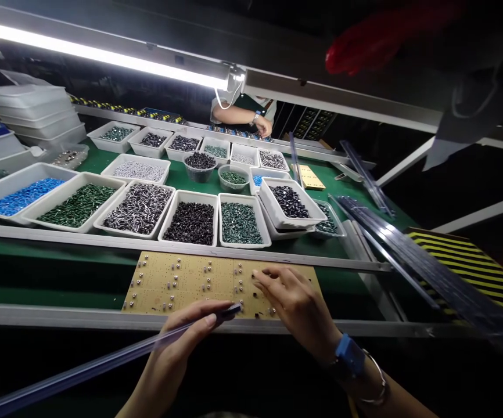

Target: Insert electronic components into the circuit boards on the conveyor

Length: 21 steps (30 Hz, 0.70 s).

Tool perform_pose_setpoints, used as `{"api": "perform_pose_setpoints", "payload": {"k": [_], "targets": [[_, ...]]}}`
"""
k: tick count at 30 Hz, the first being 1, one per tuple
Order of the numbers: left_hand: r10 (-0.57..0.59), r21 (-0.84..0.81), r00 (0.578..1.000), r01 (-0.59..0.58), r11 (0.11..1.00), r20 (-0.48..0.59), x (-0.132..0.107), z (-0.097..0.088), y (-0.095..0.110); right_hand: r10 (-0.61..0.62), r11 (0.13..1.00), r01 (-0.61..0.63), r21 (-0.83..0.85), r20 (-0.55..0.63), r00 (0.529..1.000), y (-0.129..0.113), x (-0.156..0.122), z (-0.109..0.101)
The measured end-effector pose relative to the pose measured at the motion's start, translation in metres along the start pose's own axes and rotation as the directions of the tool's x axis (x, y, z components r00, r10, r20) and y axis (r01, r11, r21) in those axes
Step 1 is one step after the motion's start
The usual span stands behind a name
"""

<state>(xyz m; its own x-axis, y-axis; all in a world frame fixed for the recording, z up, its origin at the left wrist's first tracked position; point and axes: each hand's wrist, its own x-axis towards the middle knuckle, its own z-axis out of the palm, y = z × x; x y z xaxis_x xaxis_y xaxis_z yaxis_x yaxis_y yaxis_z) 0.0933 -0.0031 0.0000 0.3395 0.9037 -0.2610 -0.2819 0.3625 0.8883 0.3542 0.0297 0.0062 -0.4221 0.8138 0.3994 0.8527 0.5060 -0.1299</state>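
A tan circuit board with small parts set in it lies on the conveyor in front of me. My left hand is closed around a long clear plastic tube, whose dark tip rests at the board's near edge. My right hand hovers over the board's right end, fingers bent and pinched at the board surface; what they hold is too small to see. A blue band sits on my right wrist.
White trays of blue, green and black components fill the green shelf behind the board. Clear tubes lean at the right beside a yellow-black striped edge. Another person's hand works at the far side. Stacked empty trays stand far left.
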Motion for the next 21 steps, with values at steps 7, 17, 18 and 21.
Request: {"api": "perform_pose_setpoints", "payload": {"k": [7,17,18,21], "targets": [[0.132,0.120,0.991,-0.133,0.984,0.017,-0.006,0.002,0.010,0.274,0.713,-0.379,0.590,0.263,0.925,-0.025,0.000,-0.020],[0.134,0.414,0.972,-0.205,0.887,0.195,-0.002,-0.016,0.051,0.198,0.050,-0.668,0.742,0.648,0.735,-0.054,0.018,-0.012],[0.117,0.345,0.978,-0.171,0.923,0.172,-0.003,-0.021,0.046,0.193,0.025,-0.663,0.748,0.647,0.738,-0.057,0.020,-0.011],[0.070,0.100,0.995,-0.078,0.992,0.073,-0.007,-0.029,0.028,0.184,-0.021,-0.641,0.767,0.633,0.752,-0.063,0.027,-0.009]]}}
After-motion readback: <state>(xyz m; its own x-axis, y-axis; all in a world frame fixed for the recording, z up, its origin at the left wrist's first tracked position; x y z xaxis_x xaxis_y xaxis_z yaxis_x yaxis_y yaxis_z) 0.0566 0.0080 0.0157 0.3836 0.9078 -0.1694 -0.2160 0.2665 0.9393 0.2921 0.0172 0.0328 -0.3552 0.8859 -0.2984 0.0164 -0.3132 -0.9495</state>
